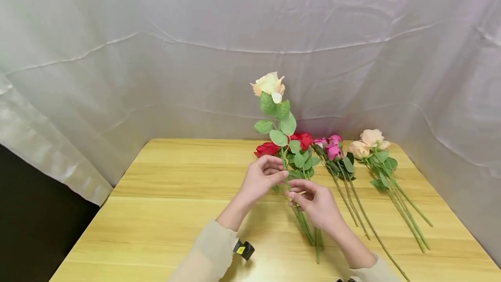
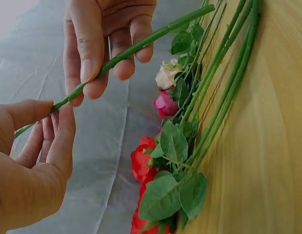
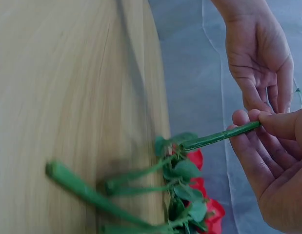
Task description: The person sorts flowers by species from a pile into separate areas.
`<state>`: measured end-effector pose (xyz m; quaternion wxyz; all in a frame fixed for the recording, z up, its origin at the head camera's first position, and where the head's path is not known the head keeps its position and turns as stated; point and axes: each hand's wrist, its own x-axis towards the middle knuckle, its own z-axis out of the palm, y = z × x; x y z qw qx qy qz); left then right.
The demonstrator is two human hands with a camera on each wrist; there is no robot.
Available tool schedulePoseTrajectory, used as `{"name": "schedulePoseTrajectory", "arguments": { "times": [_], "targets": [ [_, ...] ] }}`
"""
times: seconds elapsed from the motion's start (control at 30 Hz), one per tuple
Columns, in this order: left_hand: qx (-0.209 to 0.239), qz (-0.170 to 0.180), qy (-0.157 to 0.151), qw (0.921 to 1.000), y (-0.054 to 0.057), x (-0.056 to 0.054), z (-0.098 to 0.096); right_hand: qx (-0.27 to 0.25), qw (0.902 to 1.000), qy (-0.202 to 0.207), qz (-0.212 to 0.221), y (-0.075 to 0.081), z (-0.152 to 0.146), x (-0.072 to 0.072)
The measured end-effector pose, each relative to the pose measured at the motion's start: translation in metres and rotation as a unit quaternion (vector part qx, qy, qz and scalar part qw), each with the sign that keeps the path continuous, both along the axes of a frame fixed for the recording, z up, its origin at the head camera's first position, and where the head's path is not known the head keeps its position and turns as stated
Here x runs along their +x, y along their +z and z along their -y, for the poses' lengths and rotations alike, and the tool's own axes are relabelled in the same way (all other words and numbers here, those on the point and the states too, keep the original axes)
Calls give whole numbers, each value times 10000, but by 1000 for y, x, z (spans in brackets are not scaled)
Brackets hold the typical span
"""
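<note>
One cream rose [image 1: 268, 84] with green leaves stands nearly upright above the table, held by its stem. My left hand [image 1: 258, 179] pinches this stem between thumb and fingers below the leaves. Lower down, my right hand [image 1: 318, 206] pinches the same stem. The left wrist view shows the green stem [image 2: 141, 45] running across both hands, its lower end free beyond the right fingers. Behind and below the hands lie red roses [image 1: 268, 149] on the table, their stems pointing toward me and partly covered by the hands.
Right of the red ones lie pink roses [image 1: 334, 150] with long thin stems. Farther right is a bunch of pale peach roses [image 1: 361, 148]. All rest on a wooden table [image 1: 164, 212], with a grey cloth [image 1: 195, 77] hanging behind it.
</note>
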<state>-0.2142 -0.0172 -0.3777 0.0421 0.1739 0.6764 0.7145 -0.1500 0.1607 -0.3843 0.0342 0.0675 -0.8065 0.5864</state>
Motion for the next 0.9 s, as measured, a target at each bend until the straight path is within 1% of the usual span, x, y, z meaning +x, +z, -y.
{"name": "schedulePoseTrajectory", "arguments": {
  "times": [0.17, 0.23, 0.3, 0.43, 0.5, 0.57, 0.63, 0.67, 0.7, 0.73, 0.77, 0.83, 0.9],
  "targets": [
    [-63, -89, -328, 9994, 2, -4, -9, 240, 9996, -86, -148, 1, -20, 0],
    [-124, -194, -368, 9991, 2, -7, -11, 301, 9992, -122, -215, 3, -30, -1],
    [-289, -336, -347, 9984, 0, -10, -11, 330, 9989, -173, -271, 3, -40, -3],
    [-908, -624, -252, 9936, -5, -15, -8, 429, 9980, -360, -277, 0, -64, -2],
    [-1310, -787, -194, 9881, -9, -18, -5, 579, 9968, -500, -237, -2, -76, 0],
    [-1723, -949, -191, 9803, -13, -21, -4, 788, 9946, -654, -143, -4, -89, 3],
    [-2231, -1186, -232, 9673, -17, -25, -3, 1085, 9908, -799, -86, -6, -102, 5],
    [-2513, -1285, -289, 9589, -19, -27, -3, 1269, 9881, -868, -61, -6, -109, 7],
    [-2837, -1420, -345, 9477, -21, -29, -3, 1418, 9856, -922, 7, -6, -116, 8],
    [-3198, -1556, -401, 9338, -23, -31, -4, 1577, 9827, -968, 34, -7, -123, 9],
    [-3556, -1723, -465, 9174, -25, -32, -5, 1698, 9804, -993, 84, -7, -130, 10],
    [-4222, -1973, -601, 8827, -28, -34, -6, 2056, 9732, -1025, 105, -8, -144, 13],
    [-4748, -2186, -764, 8491, -30, -35, -8, 2411, 9649, -1037, 80, -9, -156, 13]
  ]
}}
